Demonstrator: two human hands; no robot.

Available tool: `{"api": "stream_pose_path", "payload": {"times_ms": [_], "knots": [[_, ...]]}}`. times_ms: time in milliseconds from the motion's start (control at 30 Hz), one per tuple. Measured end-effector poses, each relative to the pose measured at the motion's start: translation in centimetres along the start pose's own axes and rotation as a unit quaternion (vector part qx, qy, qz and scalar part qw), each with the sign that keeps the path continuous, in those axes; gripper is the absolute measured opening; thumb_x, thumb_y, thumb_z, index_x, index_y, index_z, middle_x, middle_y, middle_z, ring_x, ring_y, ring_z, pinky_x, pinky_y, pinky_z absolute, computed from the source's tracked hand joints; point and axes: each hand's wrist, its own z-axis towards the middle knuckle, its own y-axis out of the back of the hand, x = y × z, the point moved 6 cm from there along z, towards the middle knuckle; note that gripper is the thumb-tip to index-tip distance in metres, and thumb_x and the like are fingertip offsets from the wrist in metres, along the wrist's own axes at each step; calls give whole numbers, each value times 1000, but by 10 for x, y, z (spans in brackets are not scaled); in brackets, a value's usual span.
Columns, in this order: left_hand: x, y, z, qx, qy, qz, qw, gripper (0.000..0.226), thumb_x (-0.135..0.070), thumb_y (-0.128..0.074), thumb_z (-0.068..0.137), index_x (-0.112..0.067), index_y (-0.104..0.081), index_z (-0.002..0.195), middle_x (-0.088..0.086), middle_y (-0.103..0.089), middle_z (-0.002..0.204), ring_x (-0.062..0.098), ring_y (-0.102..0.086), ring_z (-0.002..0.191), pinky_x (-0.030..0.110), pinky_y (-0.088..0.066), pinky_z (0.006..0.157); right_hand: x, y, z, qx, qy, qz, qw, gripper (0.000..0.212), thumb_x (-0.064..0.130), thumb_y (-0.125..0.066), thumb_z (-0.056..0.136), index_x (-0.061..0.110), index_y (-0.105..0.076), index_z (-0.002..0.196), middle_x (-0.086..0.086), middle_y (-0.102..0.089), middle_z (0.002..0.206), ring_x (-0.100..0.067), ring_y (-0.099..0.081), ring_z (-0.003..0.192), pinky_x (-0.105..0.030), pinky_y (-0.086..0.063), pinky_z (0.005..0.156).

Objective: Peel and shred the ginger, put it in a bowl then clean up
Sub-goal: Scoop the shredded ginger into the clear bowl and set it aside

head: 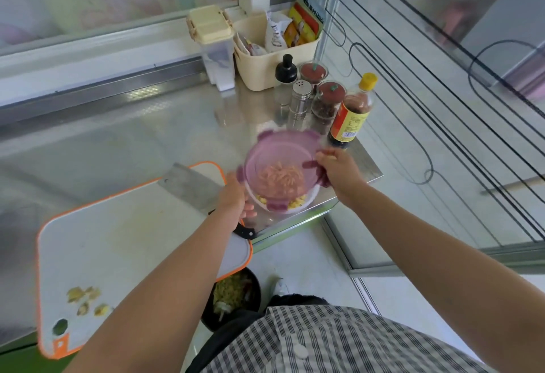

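Peel scraps [84, 300]: on our cutting board's [118, 240] near corner.
Left hand [234, 204]: our fingers curl round the bowl's [306, 206] left side.
Shredded ginger [298, 202]: inside the bowl, by the table's [147, 136] right corner.
Right hand [339, 170]: we pinch the purple lid [277, 151], tilted over the bowl.
Sauce bottle [352, 113]: upright just beyond.

left grip [236, 201] — fingers curled round the bowl [308, 200] just to its right, bare forearm stretched forward | right grip [339, 170] — fingertips pinching the edge of the lid [280, 151] just to its left, bare arm reaching forward and inward | grips apart, facing each other
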Motion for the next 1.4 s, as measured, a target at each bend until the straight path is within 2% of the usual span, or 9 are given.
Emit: {"api": "stream_pose_path", "payload": {"times_ms": [167,300,633,700,767,867,967,1033,1400], "knots": [[-3,7,-1,-8,-14,-19,1000,39,-45,-37,99,-13,-55,83,9,-48,72,22,-52,60,35,-55,57,-23,2,-2,-99,44,-209,972,16,14,-58,90,6,-59,104,-7,-66,86,-18,-58,61,-30,-49,59],[-1,2,2,20,-29,15,999,30,-30,-57,95,-4,-56,110,12,-57,85,21,-60,65,33,-58,50,-14,6,6,-134,81,-325,933,25,17,-59,86,10,-60,109,-7,-58,105,-23,-58,91,-32,-46,78],[-5,1,-5,-17,-77,40,996,31,-19,-70,87,1,-58,108,25,-64,111,27,-66,73,45,-58,81,-38,20,5,-80,-59,-162,982,20,4,-64,84,2,-63,104,-9,-64,63,-20,-56,43,-37,-56,59],[-22,7,-10,-97,-176,240,950,50,-28,-72,85,0,-51,122,24,-57,122,35,-59,100,43,-49,93,-36,18,3,-56,-75,-160,983,22,2,-63,84,-1,-60,105,-12,-62,60,-22,-56,42,-34,-55,53],[-46,4,-27,-191,-324,419,827,68,-32,-71,85,-12,-38,140,19,-41,138,35,-42,125,42,-39,100,-32,16,0,-21,-101,-183,978,23,2,-60,86,-2,-54,109,-14,-61,59,-20,-56,41,-23,-47,42],[-52,-32,-41,-119,-429,562,697,66,-56,-56,88,-25,-36,143,10,-28,152,31,-24,139,42,-28,108,-27,14,2,2,-98,-225,970,44,7,-60,86,8,-40,126,-15,-62,81,-23,-62,60,-25,-53,52],[-34,-50,-36,-80,-365,635,676,111,-89,-35,64,-15,-23,146,13,-12,158,31,-12,144,46,-19,113,-14,3,12,2,47,-366,929,80,26,-69,82,23,-22,147,-17,-38,142,-31,-52,117,-48,-47,97],[-29,-54,-34,-88,-353,657,660,125,-93,-32,58,-8,-16,148,18,-7,158,34,-9,145,48,-17,114,-10,-10,16,21,85,-404,911,88,41,-69,82,18,-18,150,-13,-24,151,-31,-39,130,-47,-38,106],[-27,-57,-28,-76,-347,663,659,127,-91,-44,63,-6,-7,150,21,2,159,37,0,146,51,-12,116,-12,-8,45,5,36,-395,918,73,43,-82,67,7,-58,126,-6,-65,115,-17,-58,96,-29,-48,81]]}}
